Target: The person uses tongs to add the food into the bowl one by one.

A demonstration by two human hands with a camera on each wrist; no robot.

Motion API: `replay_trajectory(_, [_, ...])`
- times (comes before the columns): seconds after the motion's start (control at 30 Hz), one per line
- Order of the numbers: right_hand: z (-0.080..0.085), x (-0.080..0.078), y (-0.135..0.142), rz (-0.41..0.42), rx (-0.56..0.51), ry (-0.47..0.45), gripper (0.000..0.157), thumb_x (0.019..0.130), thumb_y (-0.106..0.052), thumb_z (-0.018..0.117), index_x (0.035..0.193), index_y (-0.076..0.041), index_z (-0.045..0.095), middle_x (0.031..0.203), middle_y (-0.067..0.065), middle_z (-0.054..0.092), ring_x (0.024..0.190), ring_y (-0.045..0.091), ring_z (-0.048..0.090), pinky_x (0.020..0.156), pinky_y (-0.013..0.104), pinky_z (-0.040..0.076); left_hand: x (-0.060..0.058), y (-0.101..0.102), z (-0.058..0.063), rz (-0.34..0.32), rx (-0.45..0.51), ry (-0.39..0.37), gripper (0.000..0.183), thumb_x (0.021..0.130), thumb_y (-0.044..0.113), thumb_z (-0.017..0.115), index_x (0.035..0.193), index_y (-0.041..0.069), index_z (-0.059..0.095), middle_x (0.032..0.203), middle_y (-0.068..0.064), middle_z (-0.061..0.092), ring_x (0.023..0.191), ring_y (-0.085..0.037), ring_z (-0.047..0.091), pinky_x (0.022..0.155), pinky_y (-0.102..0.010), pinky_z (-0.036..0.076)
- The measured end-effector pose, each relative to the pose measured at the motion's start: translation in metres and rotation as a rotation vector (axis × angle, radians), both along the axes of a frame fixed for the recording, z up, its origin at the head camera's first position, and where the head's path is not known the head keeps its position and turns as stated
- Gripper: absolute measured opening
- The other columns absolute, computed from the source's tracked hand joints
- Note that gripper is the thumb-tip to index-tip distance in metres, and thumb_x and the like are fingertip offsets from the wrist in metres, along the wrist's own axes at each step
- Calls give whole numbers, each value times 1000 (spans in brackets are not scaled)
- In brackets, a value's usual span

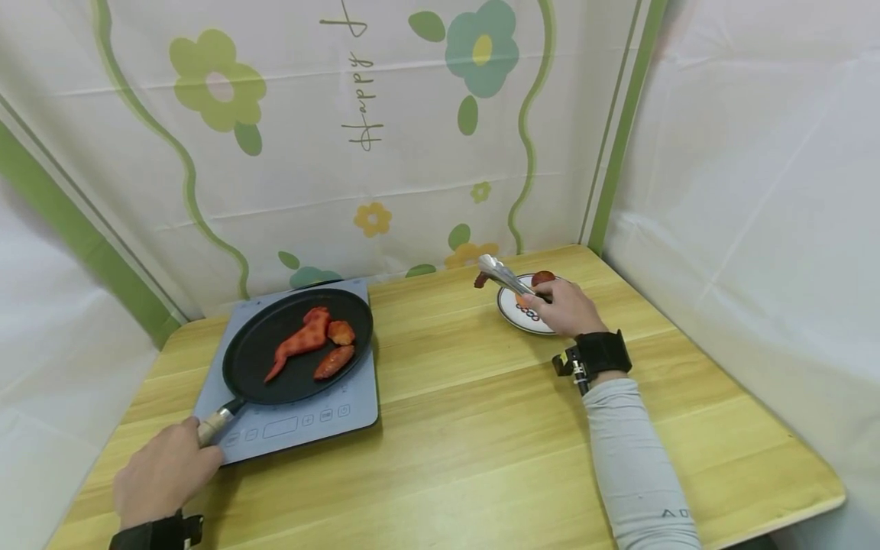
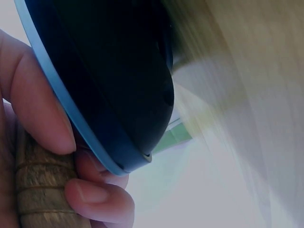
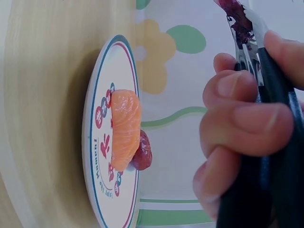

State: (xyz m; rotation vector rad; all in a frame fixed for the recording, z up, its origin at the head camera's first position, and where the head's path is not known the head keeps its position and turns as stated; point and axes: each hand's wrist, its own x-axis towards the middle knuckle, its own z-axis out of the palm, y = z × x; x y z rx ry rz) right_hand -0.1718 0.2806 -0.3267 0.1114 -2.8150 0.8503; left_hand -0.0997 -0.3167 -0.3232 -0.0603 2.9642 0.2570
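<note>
My left hand (image 1: 165, 470) grips the wooden handle (image 2: 45, 192) of a black frying pan (image 1: 250, 359). In the pan lie a red wing-shaped piece of food (image 1: 307, 336), a small orange chunk (image 1: 341, 332) and a reddish oval piece (image 1: 334, 362). My right hand (image 1: 567, 308) holds metal tongs (image 1: 505, 273) with dark handles, and a dark red piece of food (image 3: 232, 12) is pinched in their tips. Below and beside that hand, a white plate (image 1: 511, 312) carries an orange salmon slice (image 3: 126, 128) and a dark red roundish piece (image 3: 142, 152).
Under the pan is a pale blue induction cooker (image 1: 357, 405) with touch controls, at the left of the wooden table (image 1: 461, 428). A white flowered curtain (image 1: 412, 176) hangs along the table's back edge, and white sheeting (image 1: 756, 191) hangs on the right.
</note>
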Motion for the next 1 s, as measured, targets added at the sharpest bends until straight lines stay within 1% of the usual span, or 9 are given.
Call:
replay_trajectory(0.17, [4, 2, -3, 13, -18, 8, 45, 92, -56, 49, 92, -13, 65, 75, 3, 54, 66, 22, 46, 56, 36, 35, 0, 0, 0, 1, 5, 5, 16, 73, 23, 51, 78, 10, 45, 69, -6, 40, 60, -22, 41, 50, -35, 28])
replay_trajectory(0.33, [5, 2, -4, 23, -29, 24, 37, 94, -51, 50, 84, -17, 62, 71, 1, 54, 62, 22, 46, 54, 36, 35, 0, 0, 0, 2, 7, -2, 16, 73, 23, 51, 79, 10, 45, 69, -5, 40, 61, -22, 42, 50, -35, 28])
replay_trajectory(0.43, [7, 3, -5, 43, -35, 37, 32, 95, -45, 50, 79, -19, 59, 68, 0, 53, 57, 22, 44, 52, 36, 33, 0, -1, 0, 1, 6, -5, 16, 73, 24, 51, 79, 10, 45, 69, -5, 40, 60, -22, 42, 50, -36, 28])
replay_trajectory(0.57, [10, 4, -7, 74, -41, 55, 28, 96, -42, 50, 80, -20, 59, 67, -1, 53, 55, 22, 42, 52, 36, 32, -1, -1, -1, -2, 5, -6, 16, 73, 23, 51, 79, 10, 45, 69, -6, 40, 60, -22, 41, 50, -35, 28])
replay_trajectory(0.7, [13, 5, -8, 88, -50, 59, 24, 96, -39, 51, 86, -21, 61, 68, -2, 54, 57, 21, 44, 53, 36, 33, -2, -2, -2, 1, 3, -6, 16, 73, 24, 52, 78, 10, 46, 69, -6, 40, 60, -22, 41, 50, -35, 28])
replay_trajectory(0.77, [13, 6, -9, 92, -54, 56, 23, 96, -38, 52, 86, -20, 62, 68, -2, 55, 58, 21, 45, 54, 36, 34, -2, -3, -3, 3, 2, -7, 17, 73, 24, 52, 78, 10, 46, 69, -6, 40, 60, -22, 41, 49, -35, 28])
replay_trajectory(1.0, [16, 6, -10, 106, -48, 62, 26, 95, -41, 51, 88, -19, 63, 69, -2, 55, 59, 20, 47, 55, 36, 35, -3, -6, -5, 11, 2, -14, 18, 73, 26, 53, 79, 10, 46, 70, -6, 40, 60, -22, 41, 49, -36, 28])
